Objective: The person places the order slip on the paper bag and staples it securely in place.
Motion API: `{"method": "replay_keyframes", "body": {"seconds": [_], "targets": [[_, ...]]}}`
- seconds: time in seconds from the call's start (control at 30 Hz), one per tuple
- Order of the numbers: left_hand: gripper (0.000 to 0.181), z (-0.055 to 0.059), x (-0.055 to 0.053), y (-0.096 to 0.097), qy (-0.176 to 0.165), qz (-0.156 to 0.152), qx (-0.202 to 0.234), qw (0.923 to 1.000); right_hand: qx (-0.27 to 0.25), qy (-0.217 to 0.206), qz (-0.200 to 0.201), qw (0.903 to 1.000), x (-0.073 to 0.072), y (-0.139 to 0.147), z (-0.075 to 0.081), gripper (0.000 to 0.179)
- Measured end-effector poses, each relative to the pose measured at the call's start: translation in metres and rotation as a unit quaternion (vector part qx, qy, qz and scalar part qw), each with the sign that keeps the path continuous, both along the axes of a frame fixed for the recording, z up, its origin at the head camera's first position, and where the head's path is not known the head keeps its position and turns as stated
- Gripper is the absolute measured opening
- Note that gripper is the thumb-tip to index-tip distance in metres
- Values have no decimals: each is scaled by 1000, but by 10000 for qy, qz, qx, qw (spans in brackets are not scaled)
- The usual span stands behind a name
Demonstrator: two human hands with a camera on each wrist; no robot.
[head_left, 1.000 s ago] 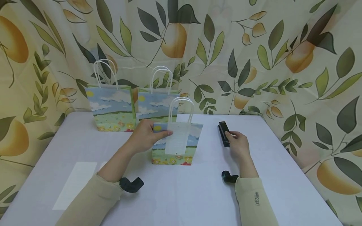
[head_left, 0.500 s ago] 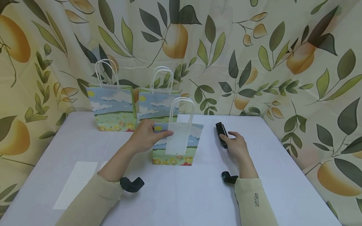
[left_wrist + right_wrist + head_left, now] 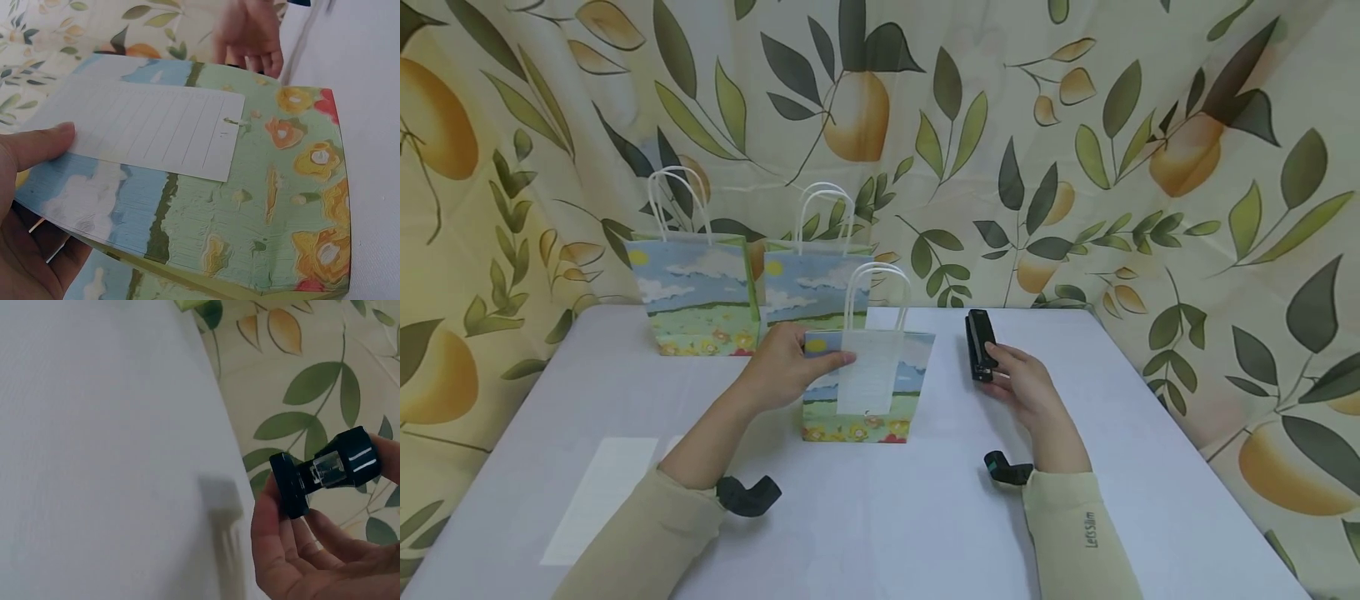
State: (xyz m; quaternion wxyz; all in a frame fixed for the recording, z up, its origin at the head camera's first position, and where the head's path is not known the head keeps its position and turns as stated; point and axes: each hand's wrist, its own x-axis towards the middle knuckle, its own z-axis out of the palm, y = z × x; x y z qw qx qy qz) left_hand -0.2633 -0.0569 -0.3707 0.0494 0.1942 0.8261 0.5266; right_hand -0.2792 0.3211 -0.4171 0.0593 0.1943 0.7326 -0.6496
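Note:
In the head view my left hand [image 3: 782, 367] grips a small paper gift bag [image 3: 856, 429] by its upper left edge. The bag, printed with sky, meadow and flowers, has white handles. My thumb lies on a lined white paper slip [image 3: 867, 379] on its front. The left wrist view shows a small staple-like mark [image 3: 234, 121] at the slip's edge; some fingers are behind the bag. To the right, my right hand [image 3: 1030, 387] holds a black stapler [image 3: 980, 346] above the table. In the right wrist view the stapler [image 3: 344, 459] sits between thumb and fingers, its jaws apart.
Two matching gift bags, a left one [image 3: 696, 300] and a middle one [image 3: 812, 287], stand at the back. A white paper sheet [image 3: 598, 500] lies at the left of the white table [image 3: 925, 533]. A leaf-and-fruit patterned curtain [image 3: 962, 167] hangs behind.
The stapler has turned in my right hand and shifted slightly left, and my fingers have moved their grip on it. My left hand still holds the bag in place.

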Motion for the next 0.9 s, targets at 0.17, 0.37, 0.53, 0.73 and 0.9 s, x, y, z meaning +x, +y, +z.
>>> {"method": "replay_keyframes", "body": {"seconds": [0.17, 0.37, 0.53, 0.73, 0.9], "targets": [[62, 0, 0, -1, 1, 30, -56, 10000, -502, 253, 280, 9980, 3, -5, 10, 85], [63, -1, -1, 0, 32, 30, -75, 10000, -646, 562, 521, 9950, 9, -14, 22, 88], [61, -2, -2, -1, 84, -36, -31, 10000, -835, 842, 701, 9905, 14, -22, 33, 88], [62, -2, -3, -1, 61, -42, -43, 10000, -1103, 1305, 870, 9814, 23, -36, 51, 83], [64, 1, -2, -1, 25, 31, -128, 9999, -1374, 1970, 937, 9662, 33, -47, 62, 72]]}}
